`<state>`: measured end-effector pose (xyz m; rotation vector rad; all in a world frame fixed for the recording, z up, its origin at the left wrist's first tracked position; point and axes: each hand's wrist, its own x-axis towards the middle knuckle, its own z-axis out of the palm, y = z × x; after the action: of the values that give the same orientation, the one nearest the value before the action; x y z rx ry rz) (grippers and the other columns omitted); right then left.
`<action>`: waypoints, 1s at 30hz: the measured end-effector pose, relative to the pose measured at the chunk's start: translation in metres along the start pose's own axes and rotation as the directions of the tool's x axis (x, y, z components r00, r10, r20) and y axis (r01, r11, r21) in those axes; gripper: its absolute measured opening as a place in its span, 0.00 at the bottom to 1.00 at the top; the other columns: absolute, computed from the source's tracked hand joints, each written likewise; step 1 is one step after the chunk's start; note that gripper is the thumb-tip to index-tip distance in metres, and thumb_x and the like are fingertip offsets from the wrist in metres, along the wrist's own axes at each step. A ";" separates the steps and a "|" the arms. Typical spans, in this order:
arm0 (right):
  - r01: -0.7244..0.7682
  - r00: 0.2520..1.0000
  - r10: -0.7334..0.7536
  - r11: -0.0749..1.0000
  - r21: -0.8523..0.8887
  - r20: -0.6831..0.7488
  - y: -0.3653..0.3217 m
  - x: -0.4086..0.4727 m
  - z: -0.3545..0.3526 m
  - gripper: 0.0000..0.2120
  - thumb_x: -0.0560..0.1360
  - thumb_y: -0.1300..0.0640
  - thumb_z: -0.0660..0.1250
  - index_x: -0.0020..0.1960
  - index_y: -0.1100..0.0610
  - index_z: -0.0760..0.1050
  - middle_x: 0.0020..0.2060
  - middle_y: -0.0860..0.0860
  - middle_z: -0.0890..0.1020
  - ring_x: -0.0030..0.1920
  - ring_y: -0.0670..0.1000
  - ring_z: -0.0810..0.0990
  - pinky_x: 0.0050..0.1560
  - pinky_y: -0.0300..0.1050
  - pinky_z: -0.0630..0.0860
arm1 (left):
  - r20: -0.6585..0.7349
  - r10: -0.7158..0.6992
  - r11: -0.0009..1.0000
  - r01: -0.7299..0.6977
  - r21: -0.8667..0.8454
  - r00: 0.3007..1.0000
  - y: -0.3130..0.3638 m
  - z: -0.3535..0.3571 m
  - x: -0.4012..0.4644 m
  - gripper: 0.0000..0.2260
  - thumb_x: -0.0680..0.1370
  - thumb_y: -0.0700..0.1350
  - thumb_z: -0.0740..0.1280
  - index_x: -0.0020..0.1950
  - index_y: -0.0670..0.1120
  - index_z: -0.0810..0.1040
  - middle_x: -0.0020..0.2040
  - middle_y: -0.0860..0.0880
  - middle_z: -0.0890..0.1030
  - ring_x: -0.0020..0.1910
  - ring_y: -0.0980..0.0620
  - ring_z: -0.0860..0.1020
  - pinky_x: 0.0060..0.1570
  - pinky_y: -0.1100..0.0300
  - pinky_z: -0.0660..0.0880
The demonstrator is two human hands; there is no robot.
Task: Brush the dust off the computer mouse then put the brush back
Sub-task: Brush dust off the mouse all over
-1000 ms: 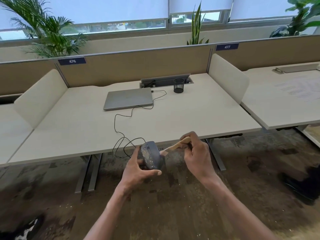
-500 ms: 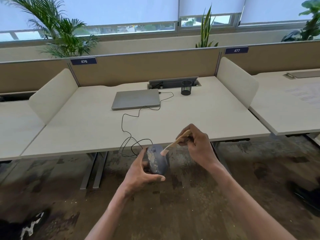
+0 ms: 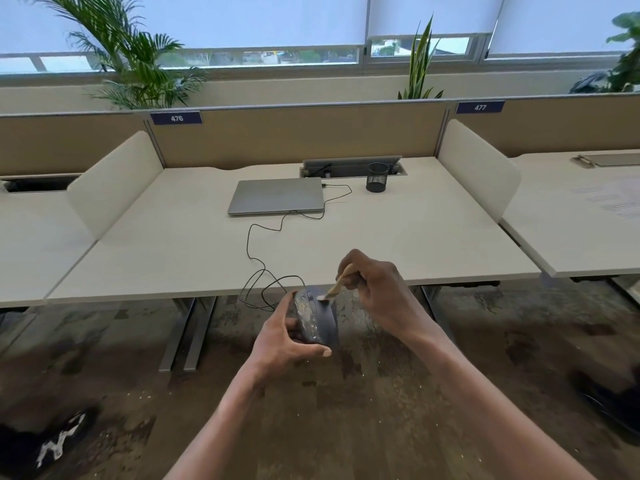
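My left hand (image 3: 282,344) grips a dark grey computer mouse (image 3: 317,320) speckled with pale dust, held in the air just in front of the desk's front edge. A black cable (image 3: 258,258) runs from the mouse across the desk to the laptop. My right hand (image 3: 377,292) pinches a small wooden-handled brush (image 3: 341,282). The brush's white bristles touch the mouse's upper end near the wheel.
On the white desk (image 3: 173,251) a shut silver laptop (image 3: 277,200) lies at the back, with a black mesh pen cup (image 3: 376,177) to its right beside the cable tray. White side dividers (image 3: 476,168) flank the desk. Brown carpet lies below my arms.
My right hand has brought the brush down so that its bristles now touch the top of the mouse. The view has shifted a little; my left hand keeps its hold.
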<state>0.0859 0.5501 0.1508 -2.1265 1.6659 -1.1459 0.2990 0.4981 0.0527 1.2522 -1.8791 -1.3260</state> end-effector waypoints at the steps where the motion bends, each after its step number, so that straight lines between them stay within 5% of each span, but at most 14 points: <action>1: 0.003 1.000 -0.003 1.000 -0.003 0.010 -0.002 -0.002 -0.002 0.15 0.76 0.75 0.64 0.52 0.56 0.74 0.42 0.51 0.82 0.44 0.49 0.83 0.42 0.38 0.80 | -0.004 -0.007 1.000 0.007 -0.001 1.000 -0.001 0.000 0.000 0.62 0.54 0.57 0.87 0.80 0.55 0.55 0.50 0.51 0.88 0.48 0.54 0.87 0.57 0.49 0.82; 4: 0.030 0.999 -0.030 1.000 -0.002 -0.010 -0.012 -0.004 -0.007 0.13 0.76 0.73 0.66 0.53 0.56 0.74 0.42 0.51 0.83 0.44 0.49 0.84 0.42 0.43 0.81 | -0.018 -0.012 1.000 0.012 0.007 1.000 -0.002 0.000 0.001 0.61 0.54 0.58 0.87 0.80 0.56 0.56 0.52 0.49 0.87 0.50 0.54 0.86 0.57 0.49 0.82; 11: 0.043 0.997 -0.040 0.998 -0.054 0.063 -0.025 -0.027 -0.002 0.12 0.78 0.68 0.66 0.53 0.52 0.73 0.42 0.43 0.79 0.41 0.41 0.78 0.39 0.32 0.74 | -0.082 -0.008 0.999 0.005 -0.034 0.997 0.001 0.001 0.005 0.56 0.55 0.55 0.87 0.77 0.57 0.60 0.53 0.50 0.87 0.49 0.56 0.86 0.53 0.58 0.82; 16: 0.024 0.996 -0.018 0.996 -0.082 0.083 -0.024 -0.042 -0.001 0.13 0.77 0.71 0.64 0.52 0.53 0.74 0.41 0.45 0.81 0.42 0.44 0.81 0.41 0.39 0.77 | -0.100 -0.012 0.998 0.005 -0.067 0.995 -0.006 0.001 0.007 0.57 0.55 0.55 0.87 0.78 0.56 0.61 0.54 0.50 0.87 0.50 0.57 0.86 0.56 0.54 0.82; 22: -0.059 0.994 0.066 0.995 -0.079 0.090 -0.017 -0.053 -0.008 0.16 0.76 0.73 0.62 0.51 0.52 0.75 0.38 0.38 0.76 0.40 0.39 0.77 0.39 0.31 0.71 | -0.100 -0.016 0.998 0.009 -0.066 0.995 -0.004 -0.002 0.011 0.60 0.50 0.62 0.86 0.77 0.60 0.59 0.57 0.48 0.85 0.54 0.53 0.85 0.59 0.47 0.81; 30: -0.091 0.996 0.091 0.996 0.019 -0.010 -0.009 -0.041 -0.008 0.17 0.76 0.74 0.62 0.51 0.53 0.75 0.41 0.48 0.83 0.45 0.44 0.83 0.42 0.41 0.80 | -0.049 -0.020 0.999 0.018 -0.044 0.999 0.001 -0.001 0.010 0.62 0.50 0.64 0.85 0.79 0.59 0.57 0.58 0.49 0.84 0.54 0.53 0.85 0.59 0.46 0.81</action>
<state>0.0843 0.5924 0.1436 -2.0150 1.7304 -1.1436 0.2952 0.4892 0.0530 1.2719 -1.7990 -1.3262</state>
